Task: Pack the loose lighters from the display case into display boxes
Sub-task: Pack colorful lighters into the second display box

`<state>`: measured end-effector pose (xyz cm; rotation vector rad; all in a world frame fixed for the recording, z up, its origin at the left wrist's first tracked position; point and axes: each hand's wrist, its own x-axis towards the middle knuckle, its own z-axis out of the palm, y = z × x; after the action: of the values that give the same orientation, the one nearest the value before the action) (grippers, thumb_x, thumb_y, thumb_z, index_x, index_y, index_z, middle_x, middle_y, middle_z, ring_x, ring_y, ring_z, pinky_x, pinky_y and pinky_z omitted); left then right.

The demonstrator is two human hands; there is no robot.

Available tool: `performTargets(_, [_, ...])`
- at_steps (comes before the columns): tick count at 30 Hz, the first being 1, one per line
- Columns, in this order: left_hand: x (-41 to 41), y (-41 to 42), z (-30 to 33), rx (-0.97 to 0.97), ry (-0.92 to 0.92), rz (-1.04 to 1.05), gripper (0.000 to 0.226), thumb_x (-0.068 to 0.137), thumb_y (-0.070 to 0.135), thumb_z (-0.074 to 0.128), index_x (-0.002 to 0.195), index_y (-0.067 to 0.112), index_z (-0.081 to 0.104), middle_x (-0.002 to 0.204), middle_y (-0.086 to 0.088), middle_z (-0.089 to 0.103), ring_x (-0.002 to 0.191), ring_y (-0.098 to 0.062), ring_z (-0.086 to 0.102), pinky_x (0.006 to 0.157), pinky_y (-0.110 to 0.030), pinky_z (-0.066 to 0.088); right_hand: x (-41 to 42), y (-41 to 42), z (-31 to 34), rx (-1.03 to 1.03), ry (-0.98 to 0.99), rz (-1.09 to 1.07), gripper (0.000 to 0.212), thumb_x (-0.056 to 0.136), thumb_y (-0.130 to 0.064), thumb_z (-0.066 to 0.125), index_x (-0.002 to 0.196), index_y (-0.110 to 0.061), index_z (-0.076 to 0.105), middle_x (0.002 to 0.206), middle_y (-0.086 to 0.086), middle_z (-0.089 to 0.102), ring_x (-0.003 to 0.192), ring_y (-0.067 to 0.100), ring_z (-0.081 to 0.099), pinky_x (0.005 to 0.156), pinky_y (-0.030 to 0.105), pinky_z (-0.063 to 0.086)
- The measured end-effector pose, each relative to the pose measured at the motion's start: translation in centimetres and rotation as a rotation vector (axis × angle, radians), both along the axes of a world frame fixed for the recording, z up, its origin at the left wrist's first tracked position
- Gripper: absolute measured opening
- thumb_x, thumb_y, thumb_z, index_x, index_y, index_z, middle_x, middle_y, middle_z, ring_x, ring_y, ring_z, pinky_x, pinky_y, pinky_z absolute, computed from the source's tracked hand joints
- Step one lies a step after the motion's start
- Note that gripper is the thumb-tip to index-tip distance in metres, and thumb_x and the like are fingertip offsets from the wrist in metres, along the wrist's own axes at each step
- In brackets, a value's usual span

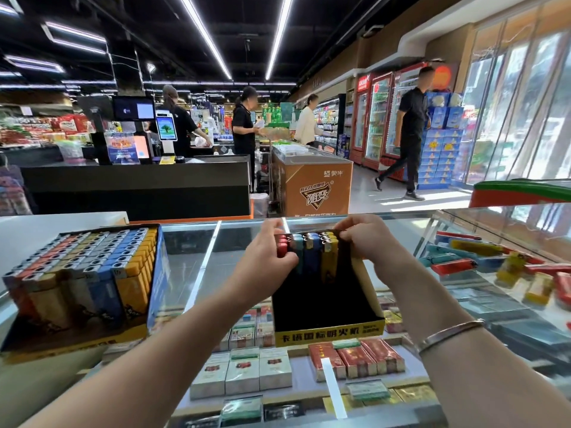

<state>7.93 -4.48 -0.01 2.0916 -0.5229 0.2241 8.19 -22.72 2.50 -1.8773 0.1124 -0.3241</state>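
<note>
A black and yellow cardboard display box (327, 307) sits on the glass display case top (191, 273). A row of red, blue and yellow plastic lighters (309, 254) stands at the box's back. The left hand (272, 251) curls round the red end of the row. The right hand (363, 239) pinches the yellow end. More loose lighters (482, 261) lie to the right of the box. A full lighter box (80, 282) stands to its left.

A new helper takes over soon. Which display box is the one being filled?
On the glass counter, look between the hands, left hand and right hand. The half-empty box has a black interior, yellow front and one back row of lighters, unlike the full box at left.
</note>
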Motion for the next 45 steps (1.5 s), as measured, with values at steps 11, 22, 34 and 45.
performTargets(11, [-1.3, -4.5, -0.9, -0.291, 0.3, -0.154, 0.048, 0.08, -0.009, 0.043, 0.118, 0.02, 0.035, 0.102, -0.011, 0.052, 0.09, -0.022, 0.058, 0.059, -0.023, 0.049, -2.3, -4.0, -0.3, -0.116, -0.049, -0.174, 0.028, 0.08, 0.003, 0.046, 0.066, -0.016, 0.062, 0.072, 0.005, 0.06, 0.069, 0.017, 0.052, 0.056, 0.025, 0.038])
performTargets(22, [-0.5, -7.4, -1.1, -0.334, 0.313, -0.161, 0.037, 0.079, -0.006, 0.04, 0.108, 0.017, 0.041, 0.101, -0.015, 0.053, 0.091, -0.026, 0.057, 0.069, -0.034, 0.052, -4.1, -13.9, -0.8, -0.879, 0.157, -0.356, 0.023, 0.086, -0.005, 0.05, 0.105, -0.012, 0.063, 0.108, 0.012, 0.062, 0.095, 0.027, 0.057, 0.083, 0.039, 0.047])
performTargets(34, [-0.5, -6.8, -2.2, -0.397, 0.389, -0.23, 0.029, 0.088, 0.006, 0.044, 0.114, 0.018, 0.046, 0.102, -0.008, 0.059, 0.096, -0.018, 0.056, 0.071, -0.024, 0.043, -4.0, -15.0, -2.7, -1.135, 0.257, -0.157, 0.036, 0.083, 0.003, 0.045, 0.068, -0.027, 0.032, 0.079, -0.004, 0.039, 0.074, 0.014, 0.039, 0.055, 0.024, 0.027])
performTargets(45, [-0.8, -6.6, -1.9, -0.389, 0.404, -0.244, 0.027, 0.09, 0.007, 0.044, 0.114, 0.021, 0.044, 0.103, -0.006, 0.058, 0.097, -0.015, 0.055, 0.07, -0.022, 0.041, -2.7, -13.9, -3.8, -1.544, 0.161, -0.157, 0.045, 0.088, -0.001, 0.046, 0.128, -0.022, 0.046, 0.124, 0.004, 0.053, 0.118, 0.023, 0.042, 0.095, 0.037, 0.038])
